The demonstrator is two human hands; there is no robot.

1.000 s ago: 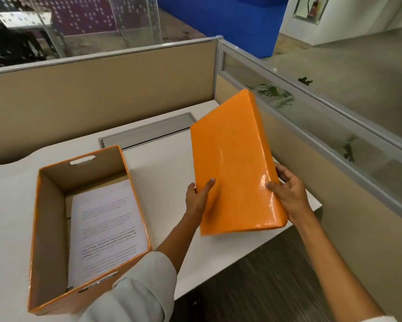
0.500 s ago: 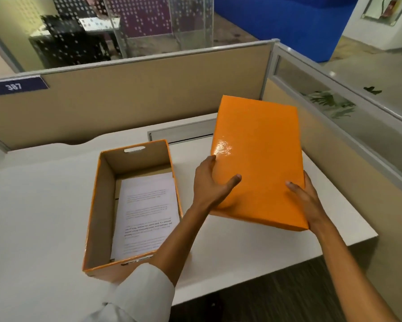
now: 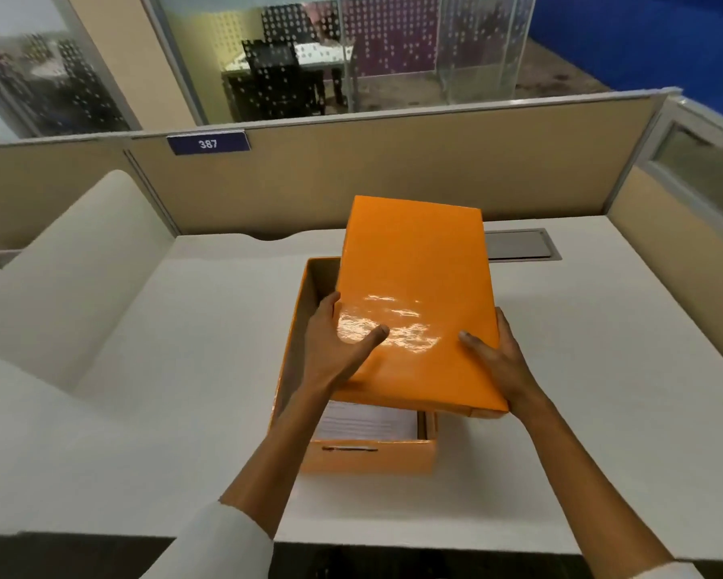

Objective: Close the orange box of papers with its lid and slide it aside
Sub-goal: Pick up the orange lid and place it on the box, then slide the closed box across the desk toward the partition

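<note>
The glossy orange lid [image 3: 414,286] hovers over the orange box [image 3: 372,455], shifted a little to the right and tilted, covering most of the opening. My left hand [image 3: 337,348] grips the lid's left edge with the thumb on top. My right hand [image 3: 502,361] holds its right edge near the front corner. White printed papers [image 3: 364,422] show inside the box below the lid's near edge. The box's brown left inner wall [image 3: 305,311] is still visible.
The box stands on a white desk [image 3: 581,390]. A grey cable hatch [image 3: 518,244] sits in the desk behind the lid. Beige partition walls [image 3: 393,177] enclose the back and right. A low cream divider [image 3: 67,277] rises on the left. A blue plate [image 3: 207,143] reads 387.
Both hands carried the lid leftward from beside the box to above it and laid it flatter. The view turned left, bringing the box to the centre.
</note>
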